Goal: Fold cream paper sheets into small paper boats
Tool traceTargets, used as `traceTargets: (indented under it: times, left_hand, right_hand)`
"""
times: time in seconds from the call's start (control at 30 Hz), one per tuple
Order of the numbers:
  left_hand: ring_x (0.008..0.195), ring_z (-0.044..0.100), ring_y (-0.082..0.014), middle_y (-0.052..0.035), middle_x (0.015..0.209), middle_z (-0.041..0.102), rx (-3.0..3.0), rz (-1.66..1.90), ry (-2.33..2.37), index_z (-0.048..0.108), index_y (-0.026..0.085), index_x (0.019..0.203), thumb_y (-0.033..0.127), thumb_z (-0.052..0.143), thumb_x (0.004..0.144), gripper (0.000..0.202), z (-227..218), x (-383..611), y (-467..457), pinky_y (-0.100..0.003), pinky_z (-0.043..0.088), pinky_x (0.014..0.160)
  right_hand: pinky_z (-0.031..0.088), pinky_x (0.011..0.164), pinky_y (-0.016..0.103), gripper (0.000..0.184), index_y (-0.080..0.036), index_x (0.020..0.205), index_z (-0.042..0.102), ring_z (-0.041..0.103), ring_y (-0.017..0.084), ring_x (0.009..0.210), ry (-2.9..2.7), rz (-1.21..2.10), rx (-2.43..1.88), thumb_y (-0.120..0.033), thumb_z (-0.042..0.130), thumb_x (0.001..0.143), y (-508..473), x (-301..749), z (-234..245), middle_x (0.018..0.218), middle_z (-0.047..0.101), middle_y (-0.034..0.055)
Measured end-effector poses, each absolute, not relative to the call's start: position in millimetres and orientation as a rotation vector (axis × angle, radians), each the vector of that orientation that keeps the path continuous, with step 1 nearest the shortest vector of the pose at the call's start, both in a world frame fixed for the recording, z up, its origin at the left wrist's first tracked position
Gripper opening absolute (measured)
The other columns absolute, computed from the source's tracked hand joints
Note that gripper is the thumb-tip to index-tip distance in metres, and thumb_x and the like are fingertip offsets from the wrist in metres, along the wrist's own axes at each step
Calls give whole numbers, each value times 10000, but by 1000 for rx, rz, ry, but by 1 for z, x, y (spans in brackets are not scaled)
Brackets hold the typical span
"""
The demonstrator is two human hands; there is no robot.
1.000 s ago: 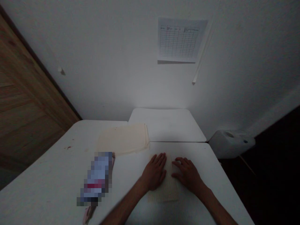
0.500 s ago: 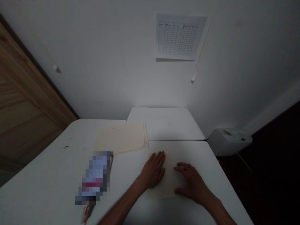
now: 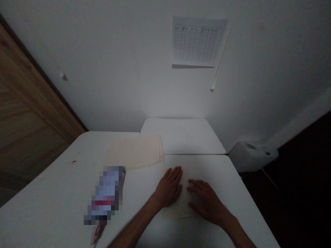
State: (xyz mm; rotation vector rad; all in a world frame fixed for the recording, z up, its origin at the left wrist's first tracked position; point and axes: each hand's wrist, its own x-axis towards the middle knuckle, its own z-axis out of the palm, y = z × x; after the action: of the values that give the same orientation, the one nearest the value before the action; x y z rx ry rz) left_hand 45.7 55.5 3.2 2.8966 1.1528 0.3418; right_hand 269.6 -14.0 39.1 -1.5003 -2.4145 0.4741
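Observation:
A small folded cream cloth lies on the white table in front of me. My left hand rests flat on the cloth's left half, fingers stretched forward. My right hand lies flat on its right half, fingers spread and pointing left towards the other hand. Neither hand holds anything. Most of the cloth is hidden under the hands.
A stack of folded cream cloths sits further back to the left. A blurred-out object lies on the table's left. A second white table abuts the wall, where a printed chart hangs. A white container stands at the right.
My right hand slid out to the cloth's right edge, then moved back left onto the cloth. My left hand stayed pressed in place.

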Motion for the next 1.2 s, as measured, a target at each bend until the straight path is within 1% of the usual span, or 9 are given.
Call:
traceTargets:
  times: [0.07,0.13,0.23,0.33,0.47,0.63,0.83,1.07,1.2]
  left_hand:
    - [1427,171,-232,-103,1555,194,2899,334,1149,189,132,1486,361,320,968,581,3,46,55,-423,149,1155]
    - [1428,167,-234,-102,1556,193,2899,330,1145,192,138,1486,370,316,972,577,4,45,55,-424,150,1155]
    - [1428,170,-231,-102,1553,204,2897,334,1142,196,141,1485,373,308,977,570,5,45,55,-423,152,1156]
    - [1427,171,-233,-108,1553,198,2892,322,1143,190,129,1485,367,320,973,579,5,45,56,-421,155,1156]
    - [1426,175,-240,-109,1554,195,2890,320,1166,195,129,1485,368,337,969,587,4,46,55,-428,149,1157]
    - [1427,169,-250,-109,1548,217,2892,342,1199,207,134,1485,397,313,978,581,7,43,46,-457,128,1159]
    - [1431,144,-257,-101,1558,179,2852,276,1130,141,158,1502,434,330,973,626,17,31,25,-462,131,1159]
    - [1436,62,-311,-104,1572,50,2773,251,1119,59,176,1511,571,507,864,880,22,19,-4,-497,130,1159]
    - [1436,69,-305,-108,1570,51,2760,208,1169,52,176,1511,602,453,880,861,24,10,-6,-499,123,1159]
  right_hand:
    - [328,1057,471,397,-266,1258,560,433,266,1257,-2425,409,-1445,-349,549,870,-8,264,34,1417,464,53]
    - [349,1043,466,403,-251,1268,554,451,264,1242,-2432,348,-1427,-295,545,867,-2,260,30,1401,487,56]
    - [349,1043,463,449,-242,1283,548,445,271,1251,-2475,326,-1394,-295,591,839,5,261,26,1399,495,49]
    - [336,1052,458,534,-257,1300,541,428,279,1270,-2500,378,-1372,-382,663,795,8,267,26,1413,482,39]
    - [292,1081,456,832,-275,1340,507,379,302,1309,-2509,480,-1373,-571,779,611,8,276,27,1453,430,38]
    - [235,1102,475,1016,-279,1408,421,326,326,1344,-2534,578,-1399,-708,740,544,12,278,29,1495,358,55]
    - [180,1120,488,1045,-267,1437,371,291,334,1364,-2573,599,-1419,-791,648,576,15,277,34,1515,314,57]
    - [180,1116,492,1077,-275,1445,354,279,341,1365,-2585,606,-1423,-795,655,552,14,278,36,1522,301,59]
    - [162,1120,499,1097,-280,1453,334,261,342,1373,-2606,630,-1447,-800,655,542,16,278,36,1533,273,51]
